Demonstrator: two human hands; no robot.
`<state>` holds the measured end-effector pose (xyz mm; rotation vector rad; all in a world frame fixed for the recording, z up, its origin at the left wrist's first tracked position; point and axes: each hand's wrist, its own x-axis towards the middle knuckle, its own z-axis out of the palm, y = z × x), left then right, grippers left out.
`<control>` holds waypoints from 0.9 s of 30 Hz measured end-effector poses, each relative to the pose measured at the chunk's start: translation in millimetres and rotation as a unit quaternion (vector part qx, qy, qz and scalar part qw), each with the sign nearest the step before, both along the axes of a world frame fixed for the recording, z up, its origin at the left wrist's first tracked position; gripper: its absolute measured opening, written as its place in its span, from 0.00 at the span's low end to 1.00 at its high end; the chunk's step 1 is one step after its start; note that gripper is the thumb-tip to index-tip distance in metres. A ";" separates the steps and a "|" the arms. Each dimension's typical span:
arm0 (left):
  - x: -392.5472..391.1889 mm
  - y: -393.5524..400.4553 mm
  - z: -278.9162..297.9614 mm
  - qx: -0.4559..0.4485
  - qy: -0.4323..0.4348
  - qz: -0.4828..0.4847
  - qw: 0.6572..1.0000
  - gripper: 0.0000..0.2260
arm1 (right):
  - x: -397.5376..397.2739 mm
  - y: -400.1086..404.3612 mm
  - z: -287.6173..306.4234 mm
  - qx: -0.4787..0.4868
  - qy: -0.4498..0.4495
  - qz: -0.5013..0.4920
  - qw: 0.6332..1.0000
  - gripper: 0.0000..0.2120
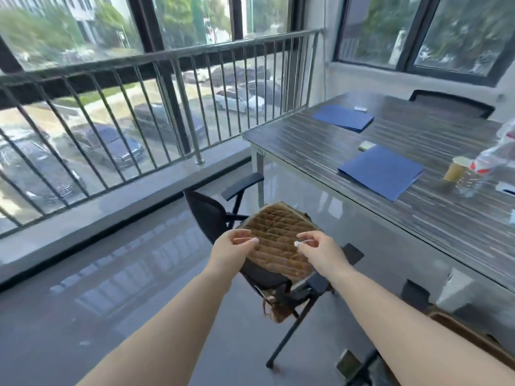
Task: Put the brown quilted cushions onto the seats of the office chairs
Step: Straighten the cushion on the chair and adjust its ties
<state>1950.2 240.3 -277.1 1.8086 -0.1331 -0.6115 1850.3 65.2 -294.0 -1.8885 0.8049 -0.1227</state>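
Hovering my left hand (232,247) and right hand (315,246) unclasped above the brown quilted cushion (278,243) lying on the office chair (211,215), I judged squaring it against the backrest best.

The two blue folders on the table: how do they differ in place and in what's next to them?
The near blue folder lies close to the table's front edge, beside a paper cup and a clear bottle; the far blue folder lies further back toward the window, with only a small white item near it. The near one looks larger in this view. Both lie flat, closed and untouched.
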 end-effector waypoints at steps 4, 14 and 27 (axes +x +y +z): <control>33.0 8.7 -1.1 0.000 0.004 -0.013 1.000 0.11 | 35.2 6.8 -6.3 -0.004 0.006 -0.002 1.000 0.06; 141.5 -35.8 -21.4 0.028 0.010 -0.062 0.998 0.10 | 116.5 -33.6 -54.9 0.017 0.040 -0.072 0.996 0.08; 310.7 -150.1 -92.4 0.127 0.087 -0.137 0.979 0.14 | 220.9 -134.6 -132.1 0.115 0.117 -0.186 0.969 0.05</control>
